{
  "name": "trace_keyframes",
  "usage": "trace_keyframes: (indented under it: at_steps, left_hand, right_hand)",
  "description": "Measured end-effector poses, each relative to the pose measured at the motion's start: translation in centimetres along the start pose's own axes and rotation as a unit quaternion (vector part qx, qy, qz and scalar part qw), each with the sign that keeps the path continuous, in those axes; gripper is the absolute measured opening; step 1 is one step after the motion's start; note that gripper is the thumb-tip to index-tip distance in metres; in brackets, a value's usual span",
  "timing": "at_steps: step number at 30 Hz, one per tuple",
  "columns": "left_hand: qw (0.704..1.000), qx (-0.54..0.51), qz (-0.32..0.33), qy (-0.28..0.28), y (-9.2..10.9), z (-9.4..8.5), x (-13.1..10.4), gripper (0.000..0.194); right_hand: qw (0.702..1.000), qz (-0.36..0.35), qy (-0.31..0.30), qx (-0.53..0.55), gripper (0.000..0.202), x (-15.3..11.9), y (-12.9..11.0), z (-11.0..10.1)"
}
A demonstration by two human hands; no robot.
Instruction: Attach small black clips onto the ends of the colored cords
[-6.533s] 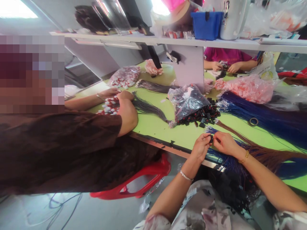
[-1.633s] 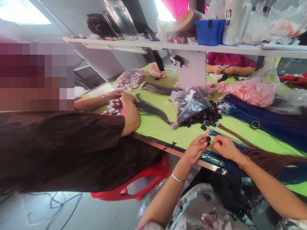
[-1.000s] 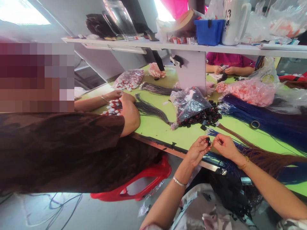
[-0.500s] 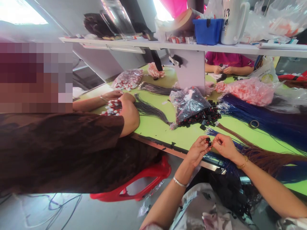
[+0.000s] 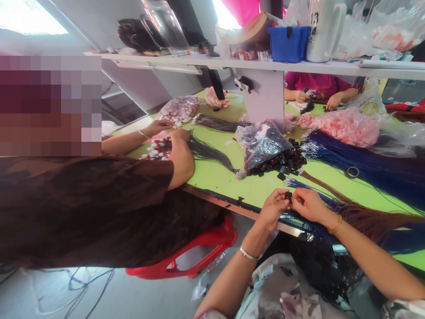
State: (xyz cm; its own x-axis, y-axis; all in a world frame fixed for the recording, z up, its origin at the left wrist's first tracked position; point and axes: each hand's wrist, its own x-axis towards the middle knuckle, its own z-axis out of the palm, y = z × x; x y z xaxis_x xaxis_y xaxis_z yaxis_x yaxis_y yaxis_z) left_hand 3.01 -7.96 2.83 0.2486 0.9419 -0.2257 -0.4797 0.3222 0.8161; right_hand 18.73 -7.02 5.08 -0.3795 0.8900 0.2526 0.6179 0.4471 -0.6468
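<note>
My left hand (image 5: 275,207) pinches a small black plastic connector housing (image 5: 288,196) with a bit of red on it, above the table's front edge. Right up against it is my right hand (image 5: 308,204), its fingertips pressed together at the housing's side; whatever they grip is too small to make out. Beneath and beside my right hand run blue wires (image 5: 322,190) and brown wires (image 5: 357,210) with metal-tipped ends. Just beyond my hands, a heap of black housings (image 5: 285,164) spills from a clear plastic bag (image 5: 265,141).
At left, a co-worker's arm (image 5: 181,155) reaches over red-and-white parts (image 5: 157,148). Another person (image 5: 320,88) works across the table. Blue wire bundles (image 5: 372,166), a tape roll (image 5: 352,172) and a bag of pink parts (image 5: 348,126) lie right. A shelf (image 5: 318,66) spans above; a red stool (image 5: 199,248) stands below.
My right hand has shifted slightly left, closer to the housing, which has turned a little in my left fingers. Across the table, the other person's hands have moved apart.
</note>
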Motion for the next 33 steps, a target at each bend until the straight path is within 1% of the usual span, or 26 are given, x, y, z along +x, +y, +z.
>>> trace_keyframes:
  at_steps: [2, 5, 10, 14, 16, 18, 21, 22, 23, 25, 26, 28, 30, 33]
  left_hand:
    - [1.0, -0.017, -0.015, 0.003, 0.2, -0.1, 0.1, 0.034]
    - [1.0, -0.012, -0.009, 0.011, 0.3, -0.1, 0.1, 0.034]
    - [0.998, 0.057, 0.024, 0.015, 0.1, 0.0, -0.2, 0.031]
    - [0.992, 0.124, 0.038, 0.004, -0.2, -0.2, -0.3, 0.03]
    - [0.988, 0.142, 0.058, 0.011, -0.4, -0.3, -0.2, 0.029]
    - [0.988, 0.141, 0.067, 0.021, -0.4, -0.4, -0.1, 0.028]
    - [0.992, 0.112, 0.046, 0.031, -0.2, -0.6, 0.3, 0.029]
    - [0.994, 0.1, 0.037, 0.034, -0.1, -0.6, 0.4, 0.03]
    - [0.995, 0.088, 0.03, 0.035, 0.0, -0.7, 0.4, 0.031]
    - [0.997, 0.067, 0.016, 0.027, 0.2, -0.7, 0.6, 0.035]
    - [0.998, 0.057, 0.008, 0.021, 0.2, -0.6, 0.6, 0.036]
    - [0.999, 0.039, -0.004, 0.015, 0.3, -0.4, 0.7, 0.037]
    - [1.0, 0.022, -0.012, 0.016, 0.4, -0.1, 0.8, 0.038]
    - [1.0, 0.01, -0.015, 0.024, 0.4, 0.1, 0.9, 0.034]
  right_hand:
    - [1.0, -0.015, -0.012, -0.004, 0.012, 0.0, -0.1, -0.2]
    - [1.0, -0.013, -0.021, 0.012, 0.013, 0.0, -0.1, -0.3]
    - [1.0, 0.008, -0.016, 0.008, 0.014, -0.3, -0.1, 0.3]
    - [0.999, 0.024, -0.016, 0.034, 0.013, -0.4, -0.1, 0.7]
    - [0.999, 0.028, -0.018, 0.03, 0.013, -0.4, 0.0, 0.7]
    - [0.999, 0.027, -0.036, 0.027, 0.013, -0.2, 0.3, 0.4]
    - [0.997, 0.032, -0.056, 0.041, 0.018, 0.5, 1.5, -0.8]
    - [0.998, 0.043, -0.041, 0.031, 0.02, 0.9, 2.1, -1.3]
    - [0.998, 0.058, -0.021, -0.004, 0.02, 1.3, 2.8, -1.8]
    - [0.988, 0.107, -0.004, -0.108, 0.009, 2.0, 4.3, -2.4]
    - [0.982, 0.127, -0.009, -0.141, 0.006, 2.3, 4.9, -2.5]
    - [0.974, 0.146, -0.04, -0.167, 0.004, 2.7, 6.1, -2.6]
    - [0.974, 0.146, -0.063, -0.162, 0.007, 2.8, 6.7, -2.5]
    - [0.976, 0.126, -0.057, -0.168, 0.012, 2.5, 7.0, -2.6]
